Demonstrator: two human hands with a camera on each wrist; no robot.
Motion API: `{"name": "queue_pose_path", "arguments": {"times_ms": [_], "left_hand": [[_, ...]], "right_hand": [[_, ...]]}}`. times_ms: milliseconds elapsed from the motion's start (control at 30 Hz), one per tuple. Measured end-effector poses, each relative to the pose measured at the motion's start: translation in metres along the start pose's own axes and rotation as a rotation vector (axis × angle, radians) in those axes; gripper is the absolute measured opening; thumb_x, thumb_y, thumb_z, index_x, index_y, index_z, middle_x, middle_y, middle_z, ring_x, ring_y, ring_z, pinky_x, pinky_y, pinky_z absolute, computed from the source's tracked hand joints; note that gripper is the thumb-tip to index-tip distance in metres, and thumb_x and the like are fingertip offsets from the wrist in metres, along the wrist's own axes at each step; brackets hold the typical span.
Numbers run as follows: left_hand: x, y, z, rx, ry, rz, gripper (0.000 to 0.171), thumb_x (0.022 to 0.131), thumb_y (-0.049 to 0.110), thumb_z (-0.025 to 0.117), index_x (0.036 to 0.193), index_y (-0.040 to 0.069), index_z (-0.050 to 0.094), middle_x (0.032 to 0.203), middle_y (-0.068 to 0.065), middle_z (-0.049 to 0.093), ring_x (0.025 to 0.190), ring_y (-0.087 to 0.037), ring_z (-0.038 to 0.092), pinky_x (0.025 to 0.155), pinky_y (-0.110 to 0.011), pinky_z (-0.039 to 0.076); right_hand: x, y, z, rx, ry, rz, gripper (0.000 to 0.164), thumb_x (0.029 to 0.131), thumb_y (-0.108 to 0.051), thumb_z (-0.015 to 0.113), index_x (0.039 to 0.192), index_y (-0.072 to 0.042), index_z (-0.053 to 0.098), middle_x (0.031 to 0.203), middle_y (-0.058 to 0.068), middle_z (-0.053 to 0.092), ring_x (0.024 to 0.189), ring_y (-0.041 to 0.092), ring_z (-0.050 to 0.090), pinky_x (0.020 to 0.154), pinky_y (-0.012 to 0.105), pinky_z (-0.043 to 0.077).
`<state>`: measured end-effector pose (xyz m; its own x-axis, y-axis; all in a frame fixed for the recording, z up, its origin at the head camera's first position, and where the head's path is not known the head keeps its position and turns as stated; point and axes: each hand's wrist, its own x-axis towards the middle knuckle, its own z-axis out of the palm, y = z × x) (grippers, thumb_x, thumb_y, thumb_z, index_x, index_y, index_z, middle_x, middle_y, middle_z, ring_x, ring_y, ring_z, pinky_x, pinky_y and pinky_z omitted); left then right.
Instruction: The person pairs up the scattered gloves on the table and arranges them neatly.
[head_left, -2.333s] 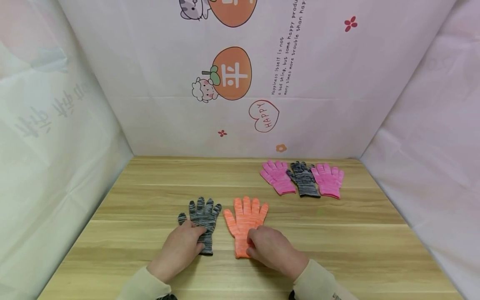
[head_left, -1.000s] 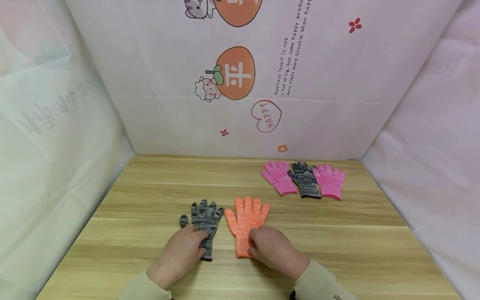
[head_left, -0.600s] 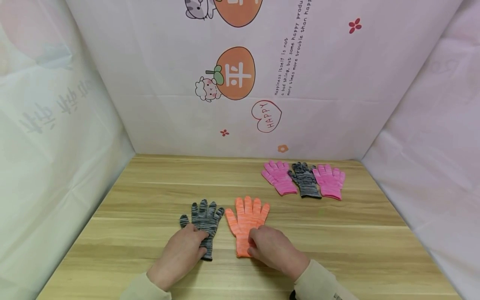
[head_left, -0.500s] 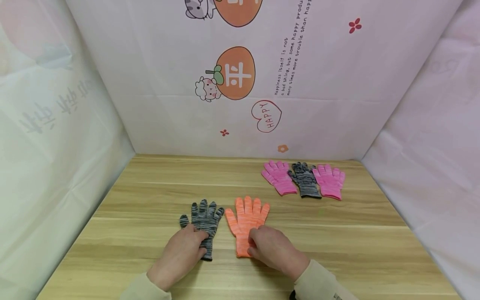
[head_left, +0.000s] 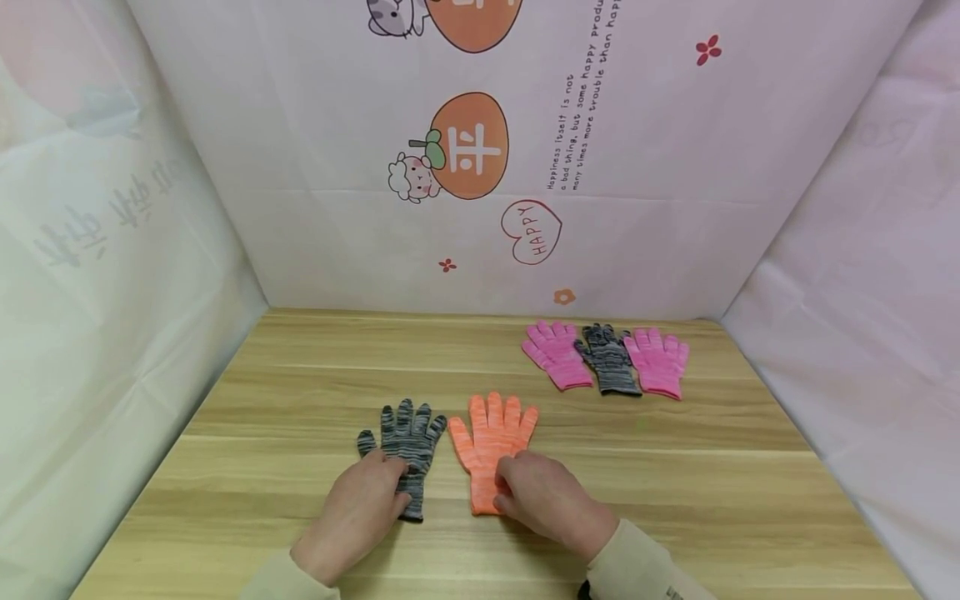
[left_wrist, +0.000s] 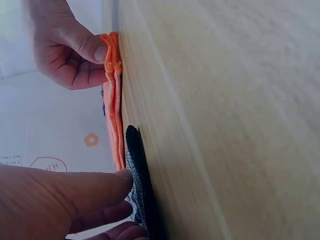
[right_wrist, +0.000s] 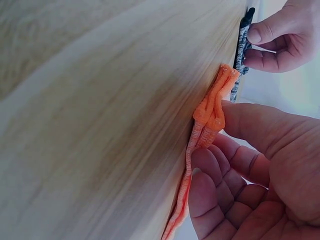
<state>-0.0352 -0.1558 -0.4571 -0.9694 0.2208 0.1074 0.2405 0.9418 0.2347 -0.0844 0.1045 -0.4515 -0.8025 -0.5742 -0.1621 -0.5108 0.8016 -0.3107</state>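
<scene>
A black-and-grey striped knit glove (head_left: 411, 442) lies flat on the wooden table, fingers pointing away. My left hand (head_left: 360, 508) rests on its wrist part; thumb and fingertips touch it with a gap between them, seen in the left wrist view. Beside it lies an orange knit glove (head_left: 491, 442), also flat. With curled fingers my right hand (head_left: 551, 500) pinches the right side of that glove near the cuff. In the right wrist view the orange cuff (right_wrist: 212, 107) bulges up between thumb and forefinger. My hands hide parts of both gloves.
At the back right of the wooden table (head_left: 337, 350) lie a pink glove (head_left: 558, 357), a dark grey striped glove (head_left: 611, 362) and another pink glove (head_left: 658, 362), side by side with edges overlapping. Printed white cloth walls (head_left: 315, 167) stand behind and on both sides.
The grey glove and my left hand shifted slightly toward me earlier on. Most recently the left forefinger has drawn back a little. My right hand and the orange glove stay put.
</scene>
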Motion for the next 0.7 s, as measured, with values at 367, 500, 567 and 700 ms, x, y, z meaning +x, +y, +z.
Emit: {"name": "queue_pose_path", "arguments": {"times_ms": [367,500,567,700], "left_hand": [[-0.0006,-0.0001,0.0029,0.027,0.019,0.007,0.021,0.081,0.019,0.087,0.087,0.009,0.07,0.081,-0.004,0.062,0.073,-0.019,0.06,0.066,-0.039,0.054],[0.0006,0.0009,0.0031,0.016,-0.002,-0.009,0.021,0.081,0.019,0.087,0.089,0.009,0.071,0.083,-0.005,0.063,0.074,-0.019,0.061,0.067,-0.04,0.055],[0.0009,0.0005,0.003,0.01,-0.014,-0.025,0.021,0.081,0.019,0.087,0.091,0.008,0.072,0.083,-0.005,0.062,0.074,-0.018,0.06,0.067,-0.04,0.055],[-0.0001,-0.0014,0.0029,0.008,-0.034,-0.048,0.02,0.082,0.019,0.087,0.09,0.008,0.072,0.082,-0.004,0.061,0.074,-0.017,0.06,0.066,-0.04,0.054]], "right_hand": [[-0.002,0.0015,-0.0004,-0.009,0.01,0.006,0.017,0.092,-0.026,0.078,0.088,-0.018,0.065,0.073,-0.008,0.054,0.065,0.008,0.046,0.06,0.028,0.043],[-0.0035,0.0016,-0.0016,-0.009,0.01,0.006,0.016,0.093,-0.027,0.078,0.088,-0.018,0.065,0.073,-0.008,0.055,0.065,0.007,0.047,0.06,0.027,0.044],[-0.0032,0.0009,-0.0021,-0.008,0.005,0.004,0.016,0.093,-0.027,0.078,0.088,-0.019,0.065,0.073,-0.008,0.055,0.065,0.007,0.047,0.06,0.028,0.044],[-0.0018,-0.0008,-0.0019,-0.02,-0.001,-0.002,0.016,0.094,-0.028,0.077,0.088,-0.019,0.065,0.072,-0.009,0.055,0.064,0.007,0.047,0.06,0.027,0.044]]}}
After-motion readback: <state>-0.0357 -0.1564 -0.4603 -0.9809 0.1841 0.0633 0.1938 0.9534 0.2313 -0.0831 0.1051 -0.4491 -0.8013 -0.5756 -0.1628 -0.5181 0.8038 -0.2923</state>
